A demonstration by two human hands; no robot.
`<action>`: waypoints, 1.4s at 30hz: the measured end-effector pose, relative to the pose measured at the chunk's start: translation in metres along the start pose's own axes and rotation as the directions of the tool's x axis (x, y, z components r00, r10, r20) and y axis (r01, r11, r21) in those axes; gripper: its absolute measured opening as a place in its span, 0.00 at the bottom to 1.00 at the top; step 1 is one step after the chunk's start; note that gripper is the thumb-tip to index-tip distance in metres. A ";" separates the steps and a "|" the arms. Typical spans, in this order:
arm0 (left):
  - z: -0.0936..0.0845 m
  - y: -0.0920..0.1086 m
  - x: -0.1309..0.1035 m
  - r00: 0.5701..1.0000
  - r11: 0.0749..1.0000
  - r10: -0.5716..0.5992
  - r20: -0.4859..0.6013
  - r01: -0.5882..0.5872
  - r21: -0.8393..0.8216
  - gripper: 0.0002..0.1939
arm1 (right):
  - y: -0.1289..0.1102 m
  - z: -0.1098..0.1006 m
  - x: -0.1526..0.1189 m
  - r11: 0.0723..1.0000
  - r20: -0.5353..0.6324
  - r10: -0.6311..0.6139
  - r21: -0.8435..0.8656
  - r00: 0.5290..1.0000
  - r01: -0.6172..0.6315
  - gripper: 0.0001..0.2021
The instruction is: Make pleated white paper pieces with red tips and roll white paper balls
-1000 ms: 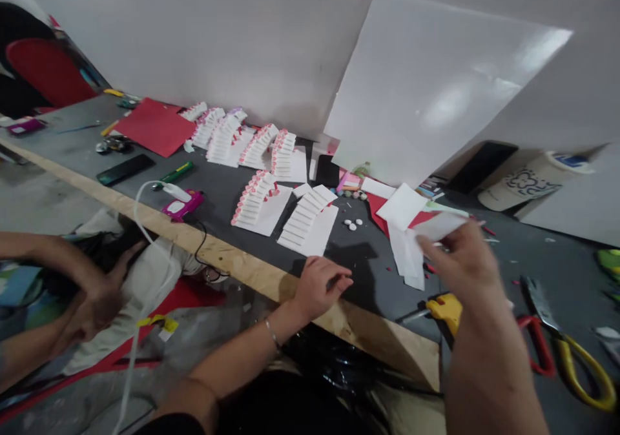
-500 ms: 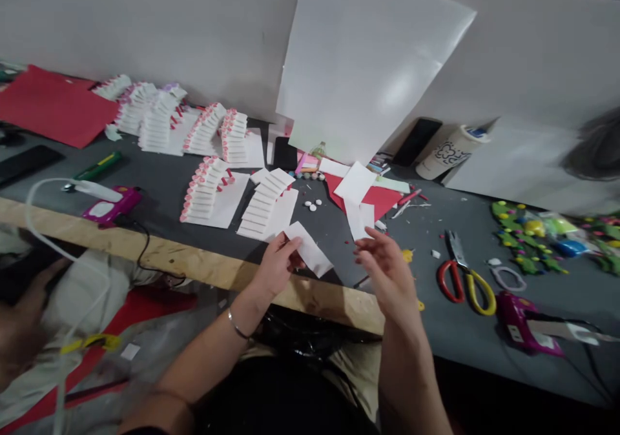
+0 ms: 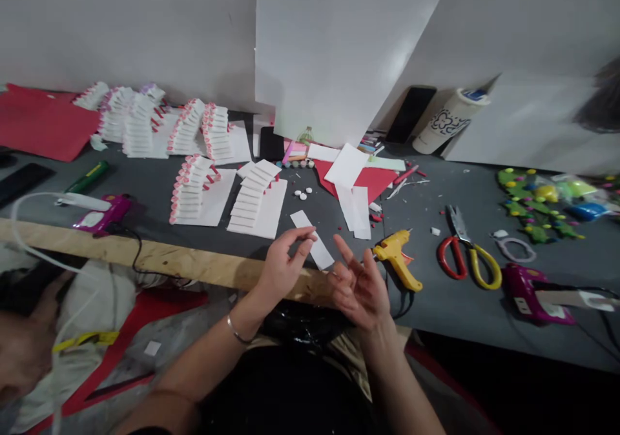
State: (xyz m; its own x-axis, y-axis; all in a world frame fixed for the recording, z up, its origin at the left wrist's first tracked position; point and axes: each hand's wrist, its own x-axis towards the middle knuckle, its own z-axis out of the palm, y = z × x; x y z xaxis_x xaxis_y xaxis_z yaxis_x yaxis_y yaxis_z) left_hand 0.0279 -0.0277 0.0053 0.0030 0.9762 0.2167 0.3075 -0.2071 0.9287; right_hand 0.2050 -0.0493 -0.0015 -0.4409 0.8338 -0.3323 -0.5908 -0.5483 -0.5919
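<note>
A narrow white paper strip [image 3: 321, 254] slants across the table's front part, partly hidden by my left hand. Thumb and forefinger of my left hand [image 3: 283, 264] come together over the strip's left side; anything small between them is too unclear to name. My right hand [image 3: 362, 290] is turned palm up with fingers apart and holds nothing, just right of the strip's lower end. Close to its fingers, a yellow glue gun [image 3: 398, 259] lies on the table. Several small white discs [image 3: 303, 195] sit beyond the strip.
White cards with stepped strips [image 3: 261, 212] stand left of my hands. Red sheet and white paper pieces [image 3: 359, 212] lie ahead. Red-and-yellow-handled pliers [image 3: 462, 244], a purple device [image 3: 535, 296] and a patterned cup [image 3: 448, 122] are at right. Another person's arm [image 3: 24, 344] shows at lower left.
The white paper piece held in my left hand now shows as a narrow strip beneath its fingers. My right hand has turned palm up and shifted left, uncovering the glue gun.
</note>
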 end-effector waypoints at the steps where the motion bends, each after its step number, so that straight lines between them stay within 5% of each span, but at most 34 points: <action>1: 0.001 0.005 -0.002 0.999 1.000 0.001 0.036 -0.001 0.008 0.15 | 0.003 0.001 0.000 0.999 -0.002 0.020 -0.046 1.000 -0.020 0.31; 8: 0.007 0.005 -0.004 0.975 0.926 0.221 0.025 -0.217 0.310 0.14 | 0.021 0.002 -0.002 0.986 0.080 0.069 -0.156 0.994 -0.056 0.40; 16: 0.000 -0.022 0.009 0.956 0.706 0.281 0.088 -0.268 0.656 0.15 | 0.013 0.005 0.007 0.885 0.026 -0.016 -0.465 1.000 0.026 0.32; 19: -0.011 -0.029 0.029 0.960 0.656 0.275 0.053 -0.228 0.719 0.18 | -0.002 0.005 0.021 0.643 -0.049 -0.303 -0.747 0.952 0.166 0.19; 21: -0.018 -0.033 0.045 0.962 0.621 0.258 0.088 -0.234 0.748 0.21 | -0.013 0.005 0.031 0.298 -0.042 -0.486 -0.947 0.873 0.120 0.18; 24: -0.025 -0.036 0.068 0.941 0.569 0.300 0.154 -0.306 0.763 0.15 | -0.028 0.007 0.046 -0.241 0.082 -0.539 -0.969 0.838 -0.060 0.16; 26: -0.023 -0.038 0.083 0.923 0.571 0.321 0.213 -0.368 0.734 0.11 | -0.038 0.010 0.060 -0.424 0.175 -0.495 -0.904 0.851 -0.061 0.11; 28: -0.015 -0.038 0.097 0.907 0.567 0.298 0.296 -0.418 0.710 0.11 | -0.051 0.014 0.078 -0.494 0.218 -0.477 -0.868 0.852 -0.054 0.15; 32: 0.003 -0.028 0.124 0.891 0.492 0.296 0.345 -0.452 0.745 0.12 | -0.086 0.024 0.113 -0.594 0.121 -0.461 -0.779 0.879 -0.204 0.16; 37: 0.003 -0.019 0.127 0.866 0.506 0.322 0.382 -0.498 0.704 0.19 | -0.099 0.031 0.105 -0.652 0.201 -0.478 -0.733 0.855 -0.193 0.12; 42: -0.006 -0.036 0.095 0.656 0.520 0.317 0.685 -0.724 0.453 0.17 | -0.058 0.022 0.069 -0.642 0.061 -0.234 -0.760 0.970 -0.107 0.10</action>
State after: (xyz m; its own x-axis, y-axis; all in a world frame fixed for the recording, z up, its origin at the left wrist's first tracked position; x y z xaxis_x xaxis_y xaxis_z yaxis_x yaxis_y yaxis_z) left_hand 0.0111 0.0719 -0.0058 0.7512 0.6185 0.2306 0.5887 -0.7858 0.1895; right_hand 0.1937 0.0391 0.0262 -0.3311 0.9332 -0.1394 0.9393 0.3120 -0.1425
